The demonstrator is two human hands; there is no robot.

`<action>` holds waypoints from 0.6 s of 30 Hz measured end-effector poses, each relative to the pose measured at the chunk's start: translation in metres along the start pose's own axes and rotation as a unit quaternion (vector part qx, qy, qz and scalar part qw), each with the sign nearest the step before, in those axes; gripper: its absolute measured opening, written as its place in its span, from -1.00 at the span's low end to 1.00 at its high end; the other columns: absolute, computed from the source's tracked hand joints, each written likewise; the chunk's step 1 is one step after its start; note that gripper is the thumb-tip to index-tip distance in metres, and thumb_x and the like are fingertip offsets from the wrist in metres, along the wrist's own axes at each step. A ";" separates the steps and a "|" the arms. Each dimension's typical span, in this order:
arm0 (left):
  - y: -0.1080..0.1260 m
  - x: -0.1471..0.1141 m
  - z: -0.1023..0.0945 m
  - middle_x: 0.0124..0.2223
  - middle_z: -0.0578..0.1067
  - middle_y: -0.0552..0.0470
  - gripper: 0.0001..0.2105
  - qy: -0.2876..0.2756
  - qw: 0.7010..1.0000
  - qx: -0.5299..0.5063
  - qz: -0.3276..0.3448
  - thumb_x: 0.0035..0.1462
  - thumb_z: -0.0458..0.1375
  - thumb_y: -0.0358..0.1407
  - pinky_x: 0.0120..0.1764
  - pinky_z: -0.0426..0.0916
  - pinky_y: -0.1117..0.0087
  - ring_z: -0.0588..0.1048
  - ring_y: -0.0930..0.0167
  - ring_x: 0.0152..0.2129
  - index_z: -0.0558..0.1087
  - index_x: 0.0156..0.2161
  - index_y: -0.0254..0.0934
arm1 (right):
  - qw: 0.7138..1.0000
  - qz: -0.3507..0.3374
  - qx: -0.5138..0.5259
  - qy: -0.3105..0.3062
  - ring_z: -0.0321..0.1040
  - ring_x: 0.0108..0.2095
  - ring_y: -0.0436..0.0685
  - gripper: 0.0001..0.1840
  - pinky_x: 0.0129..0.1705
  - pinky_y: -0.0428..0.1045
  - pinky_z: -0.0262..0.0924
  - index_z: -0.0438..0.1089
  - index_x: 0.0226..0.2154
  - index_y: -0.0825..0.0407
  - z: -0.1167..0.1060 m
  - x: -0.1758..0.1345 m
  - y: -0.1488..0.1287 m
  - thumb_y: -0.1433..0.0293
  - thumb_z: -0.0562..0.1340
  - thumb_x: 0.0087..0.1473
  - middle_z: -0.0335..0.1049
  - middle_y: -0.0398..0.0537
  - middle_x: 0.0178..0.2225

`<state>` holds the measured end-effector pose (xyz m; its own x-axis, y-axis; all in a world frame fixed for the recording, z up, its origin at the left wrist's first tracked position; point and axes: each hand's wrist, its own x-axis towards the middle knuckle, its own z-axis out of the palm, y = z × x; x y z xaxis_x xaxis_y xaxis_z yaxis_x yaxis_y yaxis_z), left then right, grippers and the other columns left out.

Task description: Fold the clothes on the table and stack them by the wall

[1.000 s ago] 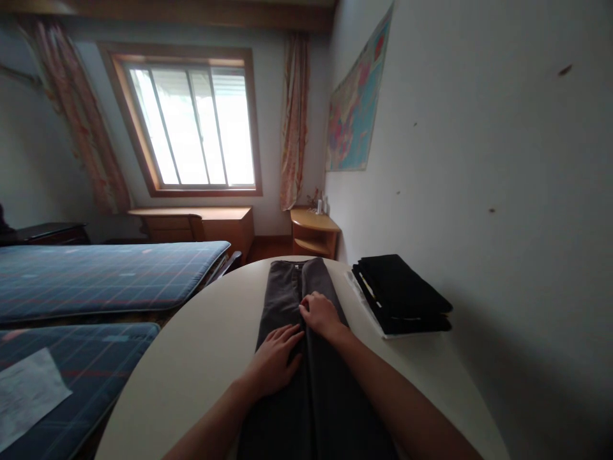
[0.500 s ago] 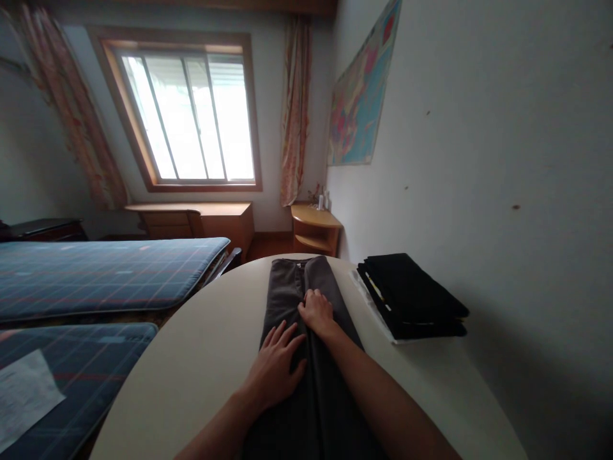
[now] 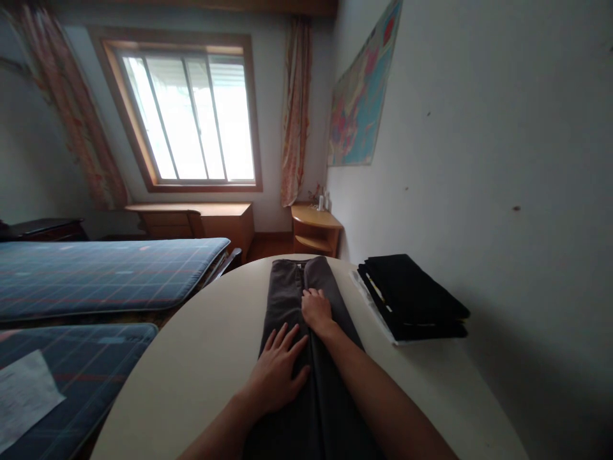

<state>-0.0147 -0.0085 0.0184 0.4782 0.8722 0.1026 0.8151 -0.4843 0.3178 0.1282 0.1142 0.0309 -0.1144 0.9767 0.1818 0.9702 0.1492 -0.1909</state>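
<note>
A pair of dark grey trousers [image 3: 287, 291] lies flat lengthwise on the round cream table [image 3: 191, 358]. Its waistband, with a small pale label, is at the far end, and a lengthwise gap runs down the middle. My left hand [image 3: 278, 370] rests open on the left side of the cloth, fingers spread and palm down. Farther up, my right hand [image 3: 317, 308] has its fingers curled on the cloth beside the middle gap; its thumb is hidden. My forearms cover part of the nearer cloth.
A stack of black folded cloth [image 3: 412, 291] lies on clear plastic [image 3: 368, 300] at the table's right, near the wall [image 3: 479, 160]. Two plaid mattresses [image 3: 115, 275] are on the left, a paper sheet [image 3: 29, 396] on the nearer one. Desks [image 3: 225, 220] stand under the window.
My right hand has shifted very slightly, its fingers now lying closer along the middle gap. My left hand has hardly moved and stays flat on the trousers.
</note>
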 end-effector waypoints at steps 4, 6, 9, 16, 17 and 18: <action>-0.001 0.002 0.002 0.38 0.18 -0.01 -0.48 0.035 0.999 -0.017 0.007 0.22 0.12 -0.15 0.33 -0.04 -0.05 0.02 0.12 0.35 0.31 0.28 -0.11 | 0.999 -0.046 0.001 -0.022 0.18 0.18 0.28 -0.52 0.13 0.14 0.12 0.25 0.24 0.04 -0.006 -0.012 0.007 0.31 -0.05 0.36 0.25 0.13 0.24; -0.006 0.002 0.001 0.31 0.31 0.00 -0.60 0.079 0.996 -0.029 -0.002 0.24 0.11 -0.21 0.31 0.04 0.00 0.17 0.17 0.30 0.42 0.17 -0.12 | 0.998 -0.063 0.002 -0.032 0.17 0.21 0.29 -0.49 0.16 0.16 0.11 0.20 0.27 0.06 -0.009 -0.025 0.013 0.29 -0.05 0.36 0.20 0.13 0.28; -0.017 -0.001 -0.002 0.24 0.39 -0.04 -0.67 0.124 0.991 -0.037 -0.028 0.26 0.07 -0.29 0.27 0.16 0.08 0.29 0.22 0.23 0.47 0.10 -0.17 | 0.991 -0.122 0.009 -0.061 0.05 0.29 0.29 -0.44 0.26 0.17 -0.01 0.13 0.32 0.10 -0.015 -0.056 0.025 0.24 -0.04 0.36 0.08 0.15 0.34; -0.015 -0.031 -0.008 0.41 0.08 -0.06 -0.46 -0.005 1.000 -0.009 -0.005 0.24 0.13 -0.16 0.32 -0.01 -0.03 -0.02 0.14 0.36 0.26 0.31 -0.12 | 0.959 -0.225 0.075 -0.152 -0.28 0.41 0.31 -0.30 0.37 0.30 -0.26 -0.07 0.39 -0.06 -0.043 -0.170 0.049 0.03 -0.02 0.33 -0.19 0.00 0.42; -0.009 -0.039 -0.008 0.43 0.04 -0.07 -0.43 -0.016 1.000 0.000 0.003 0.26 0.10 -0.12 0.32 -0.05 -0.05 -0.06 0.13 0.37 0.19 0.34 -0.12 | 0.953 -0.243 0.079 -0.160 -0.29 0.41 0.31 -0.29 0.37 0.31 -0.26 -0.10 0.40 -0.07 -0.047 -0.186 0.050 0.03 0.00 0.32 -0.21 -0.01 0.42; -0.002 -0.048 -0.007 0.43 0.00 -0.07 -0.41 -0.026 0.999 0.009 0.016 0.28 0.08 -0.10 0.33 -0.08 -0.06 -0.09 0.13 0.37 0.14 0.37 -0.12 | 0.948 -0.262 0.082 -0.161 -0.29 0.41 0.32 -0.26 0.37 0.31 -0.24 -0.12 0.40 -0.07 -0.051 -0.201 0.052 0.03 0.02 0.31 -0.22 0.00 0.42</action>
<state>-0.0417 -0.0488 0.0196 0.5205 0.8514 0.0643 0.8043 -0.5142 0.2980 0.2124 -0.0819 0.0335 -0.6565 0.7543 -0.0058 0.7190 0.6234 -0.3073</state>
